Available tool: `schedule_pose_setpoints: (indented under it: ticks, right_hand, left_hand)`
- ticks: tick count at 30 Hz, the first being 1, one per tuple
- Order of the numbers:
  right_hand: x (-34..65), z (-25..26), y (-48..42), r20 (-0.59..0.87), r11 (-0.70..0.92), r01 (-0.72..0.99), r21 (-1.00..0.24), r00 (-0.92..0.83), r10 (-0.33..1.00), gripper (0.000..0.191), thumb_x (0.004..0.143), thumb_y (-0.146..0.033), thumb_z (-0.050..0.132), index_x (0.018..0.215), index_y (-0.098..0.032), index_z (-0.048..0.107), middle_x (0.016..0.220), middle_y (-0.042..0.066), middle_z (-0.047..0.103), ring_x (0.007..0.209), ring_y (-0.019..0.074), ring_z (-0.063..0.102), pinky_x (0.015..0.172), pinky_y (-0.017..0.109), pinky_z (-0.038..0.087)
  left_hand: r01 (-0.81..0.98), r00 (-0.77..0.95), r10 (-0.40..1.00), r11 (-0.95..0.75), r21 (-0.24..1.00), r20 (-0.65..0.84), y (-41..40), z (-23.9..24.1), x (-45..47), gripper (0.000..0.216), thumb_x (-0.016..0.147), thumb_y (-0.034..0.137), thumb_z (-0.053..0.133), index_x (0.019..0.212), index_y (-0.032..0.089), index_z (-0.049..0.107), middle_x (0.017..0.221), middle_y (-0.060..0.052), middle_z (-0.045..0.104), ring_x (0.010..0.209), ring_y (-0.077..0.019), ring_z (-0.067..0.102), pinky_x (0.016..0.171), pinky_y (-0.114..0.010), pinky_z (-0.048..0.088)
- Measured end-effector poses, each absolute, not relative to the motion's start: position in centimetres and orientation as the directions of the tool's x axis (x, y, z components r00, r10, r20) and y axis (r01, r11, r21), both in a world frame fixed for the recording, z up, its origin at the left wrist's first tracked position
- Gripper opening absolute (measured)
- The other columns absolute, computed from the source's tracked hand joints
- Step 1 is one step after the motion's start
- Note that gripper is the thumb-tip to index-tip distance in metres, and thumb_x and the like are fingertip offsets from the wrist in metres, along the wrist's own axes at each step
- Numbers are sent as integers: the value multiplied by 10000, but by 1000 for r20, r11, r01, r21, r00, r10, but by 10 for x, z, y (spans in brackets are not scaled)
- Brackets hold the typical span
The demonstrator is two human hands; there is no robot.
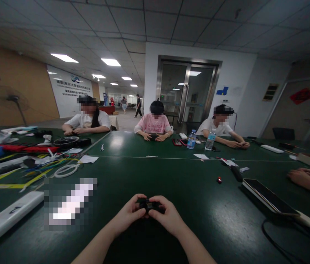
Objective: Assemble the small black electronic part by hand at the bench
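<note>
Both my hands meet at the near middle of the dark green table, fingers curled around a small black object. My left hand grips its left end and my right hand grips its right end. The object is mostly hidden by my fingers, so I cannot tell what it is. It sits low, just above or on the tabletop.
A tablet and black cable lie at right, near another person's hands. A white power strip, wires and white tubing lie at left. Three seated people work opposite, beside water bottles. A small red item lies mid-table.
</note>
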State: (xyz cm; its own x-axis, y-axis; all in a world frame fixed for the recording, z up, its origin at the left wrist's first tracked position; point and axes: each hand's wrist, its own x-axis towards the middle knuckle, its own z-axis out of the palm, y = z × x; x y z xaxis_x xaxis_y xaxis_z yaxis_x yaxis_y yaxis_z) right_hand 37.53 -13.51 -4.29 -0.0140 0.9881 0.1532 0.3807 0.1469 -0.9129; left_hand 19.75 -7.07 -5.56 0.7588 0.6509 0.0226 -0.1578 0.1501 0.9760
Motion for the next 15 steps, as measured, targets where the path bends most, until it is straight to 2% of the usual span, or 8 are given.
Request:
schedule_pose_setpoints:
  ticks: [6, 12, 15]
  right_hand:
    - [377, -46, -134, 155, 155, 331, -931, -26, 988, 276, 722, -238, 616, 997, -264, 620, 1069, 21, 597, 1005, 221, 557, 844, 362, 442]
    - [371, -42, -137, 189, 181, 300, -937, -2, 982, 287, 694, -185, 637, 975, -240, 620, 1005, 12, 619, 977, 200, 569, 887, 352, 439]
    - [367, -35, -141, 231, 221, 367, -904, -16, 973, 264, 691, -173, 644, 939, -263, 633, 1001, 0, 617, 991, 201, 566, 904, 350, 429]
  left_hand:
    - [-125, 742, 670, 164, 979, -18, -71, -54, 196, 446, 714, 339, 707, 1061, 213, 456, 921, -35, 623, 845, -194, 616, 827, -365, 417]
    - [-78, 690, 722, 144, 986, -51, -68, -60, 200, 389, 745, 442, 635, 1008, 196, 487, 835, -15, 601, 724, -170, 616, 698, -313, 442]
    - [-40, 670, 740, 126, 991, -67, -69, -59, 202, 348, 724, 371, 665, 963, 193, 486, 830, 3, 582, 689, -149, 598, 662, -293, 444]
